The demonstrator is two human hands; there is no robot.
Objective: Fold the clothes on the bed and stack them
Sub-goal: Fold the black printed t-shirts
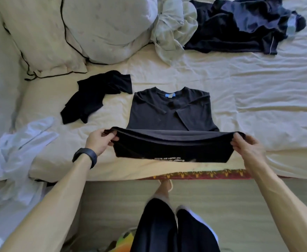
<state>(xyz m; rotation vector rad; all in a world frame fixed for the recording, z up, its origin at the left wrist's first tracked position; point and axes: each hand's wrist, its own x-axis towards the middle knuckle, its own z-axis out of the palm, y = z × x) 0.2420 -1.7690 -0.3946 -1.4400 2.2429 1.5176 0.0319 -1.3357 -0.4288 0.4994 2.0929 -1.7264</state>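
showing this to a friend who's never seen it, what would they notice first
The black T-shirt in the middle of the bed, sleeves folded in, its hem lifted at the near edge by the left hand and right hand. Next, the heap of dark blue clothes at the far right and a crumpled black garment left of the shirt.
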